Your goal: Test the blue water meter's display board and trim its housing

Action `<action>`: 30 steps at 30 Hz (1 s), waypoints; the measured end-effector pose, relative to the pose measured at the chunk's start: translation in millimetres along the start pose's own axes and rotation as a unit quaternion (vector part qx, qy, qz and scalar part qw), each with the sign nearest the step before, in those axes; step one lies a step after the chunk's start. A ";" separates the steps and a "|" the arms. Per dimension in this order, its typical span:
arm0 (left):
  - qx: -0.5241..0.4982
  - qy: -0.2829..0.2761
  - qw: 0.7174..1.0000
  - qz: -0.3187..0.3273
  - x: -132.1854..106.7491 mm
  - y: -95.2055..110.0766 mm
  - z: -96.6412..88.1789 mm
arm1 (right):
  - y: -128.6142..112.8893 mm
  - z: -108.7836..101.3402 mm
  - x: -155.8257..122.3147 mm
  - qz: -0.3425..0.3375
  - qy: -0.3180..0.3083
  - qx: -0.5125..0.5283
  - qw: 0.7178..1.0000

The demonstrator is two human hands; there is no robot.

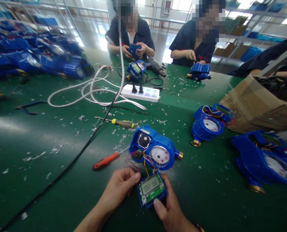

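My right hand (170,206) grips a display module (151,189), a blue frame with a green circuit board and a lit-grey LCD showing digits upside down to me. My left hand (121,185) is closed in a pinch at the module's left edge, where thin red wires (134,162) run to its fingertips. Yellow and red wires join the module to an opened blue water meter (155,148) lying just beyond, with a round white dial and brass end. An orange-handled screwdriver (106,161) lies left of the meter, its tip near the casing.
A yellow-and-black screwdriver (123,123), white power strip (141,92) and cables lie further off. Blue meters (207,124) and a cardboard box (261,103) stand at right; many meters (37,54) are heaped at left. Two co-workers sit opposite, handling meters near a heat gun (156,66).
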State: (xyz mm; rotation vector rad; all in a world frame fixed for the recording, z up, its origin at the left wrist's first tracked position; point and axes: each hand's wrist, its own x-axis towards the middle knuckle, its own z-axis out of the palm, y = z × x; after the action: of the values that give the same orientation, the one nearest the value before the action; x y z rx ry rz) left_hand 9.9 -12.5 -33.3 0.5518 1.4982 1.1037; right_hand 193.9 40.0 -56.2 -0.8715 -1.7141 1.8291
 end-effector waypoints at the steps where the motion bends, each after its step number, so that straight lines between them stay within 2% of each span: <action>1: -0.001 0.000 1.000 -0.003 0.4 0.3 0.3 | 0.5 0.1 0.1 -0.002 -0.001 -0.002 1.000; 11: -0.015 0.002 1.000 -0.005 -0.1 -1.2 0.3 | -8.7 1.7 4.3 -0.044 -0.018 0.010 0.999; 23: -0.026 0.010 1.000 -0.008 -0.4 -3.1 -2.6 | 0.3 -3.2 1.4 -0.024 -0.010 -0.031 0.999; 30: -0.051 0.038 0.997 0.031 -1.7 0.5 0.1 | 1.5 -2.5 -0.5 -0.005 0.017 -0.045 0.999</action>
State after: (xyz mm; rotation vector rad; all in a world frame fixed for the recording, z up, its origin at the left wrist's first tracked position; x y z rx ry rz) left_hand 10.3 -13.6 -32.0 0.4934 1.4898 1.2549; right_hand 196.2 41.3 -57.6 -0.9233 -1.7877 1.7323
